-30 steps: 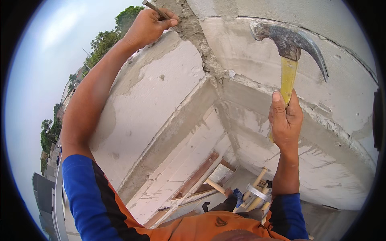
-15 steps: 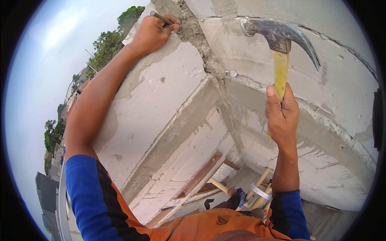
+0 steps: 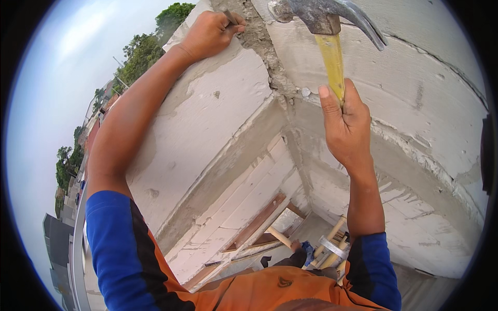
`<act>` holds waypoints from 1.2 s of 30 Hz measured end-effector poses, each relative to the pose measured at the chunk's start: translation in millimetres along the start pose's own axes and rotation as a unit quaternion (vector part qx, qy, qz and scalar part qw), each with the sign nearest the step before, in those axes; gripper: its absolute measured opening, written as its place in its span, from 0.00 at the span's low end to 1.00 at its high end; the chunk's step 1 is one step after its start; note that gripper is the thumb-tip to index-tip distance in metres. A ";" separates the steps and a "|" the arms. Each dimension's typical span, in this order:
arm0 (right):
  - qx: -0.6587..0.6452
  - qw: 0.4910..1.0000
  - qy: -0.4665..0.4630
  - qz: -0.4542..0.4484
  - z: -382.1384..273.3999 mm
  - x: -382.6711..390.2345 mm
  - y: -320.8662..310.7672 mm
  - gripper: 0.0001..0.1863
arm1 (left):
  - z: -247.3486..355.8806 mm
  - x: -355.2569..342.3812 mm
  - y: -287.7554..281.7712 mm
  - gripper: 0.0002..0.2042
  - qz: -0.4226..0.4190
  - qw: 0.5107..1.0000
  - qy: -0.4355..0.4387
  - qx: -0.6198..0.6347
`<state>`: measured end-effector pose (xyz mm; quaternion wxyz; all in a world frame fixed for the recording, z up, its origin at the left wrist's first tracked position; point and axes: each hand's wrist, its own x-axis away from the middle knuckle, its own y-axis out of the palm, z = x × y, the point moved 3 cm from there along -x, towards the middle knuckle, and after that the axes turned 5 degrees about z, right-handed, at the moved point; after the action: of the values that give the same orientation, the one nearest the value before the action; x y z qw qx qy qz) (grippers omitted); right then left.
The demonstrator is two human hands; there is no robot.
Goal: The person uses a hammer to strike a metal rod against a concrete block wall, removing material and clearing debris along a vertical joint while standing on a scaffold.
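Note:
My left hand [image 3: 210,36] is closed round a short metal chisel [image 3: 230,17], with its wrist above the top of the left wall. Only the chisel's upper end shows; its tip is hidden by the fingers and rough mortar [image 3: 254,32] in the corner joint. In my right hand [image 3: 348,127] is a claw hammer [image 3: 332,57], gripped low on its worn yellow handle. The thumb lies along that handle. The hammer's grey steel head is raised to the right of the chisel, apart from it, striking face to the left and claw to the right.
Pale block walls, one on the left [image 3: 212,98] and one on the right [image 3: 415,88], meet at the corner. Far below are a window frame [image 3: 259,220], wooden poles [image 3: 332,243] and part of another person [image 3: 298,254]. Trees [image 3: 140,54] and roofs stand outside at left.
The hammer and my right hand have moved up and to the left, closer to the chisel. My left hand has shifted slightly right and up, and the chisel looks more upright.

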<state>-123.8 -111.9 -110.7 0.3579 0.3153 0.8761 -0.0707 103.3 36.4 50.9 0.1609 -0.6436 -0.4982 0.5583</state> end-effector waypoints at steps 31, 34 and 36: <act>0.048 0.978 -0.182 0.093 -39.7 -32.9 -3.5 0.14 | 5.6 -13.8 10.9 0.04 -0.019 0.998 0.055 -0.033; 0.155 0.982 -0.099 -0.034 -24.2 -50.0 3.4 0.14 | 5.9 -16.5 9.7 0.04 -0.030 0.997 0.039 -0.060; 0.116 0.988 -0.102 0.012 -40.4 -47.5 -6.4 0.14 | 7.3 -16.2 5.9 0.05 -0.024 0.998 0.041 -0.047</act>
<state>-125.3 -126.7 -49.8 0.4075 0.3567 0.8167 -0.1993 101.5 17.9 53.0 0.1640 -0.6609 -0.5319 0.5034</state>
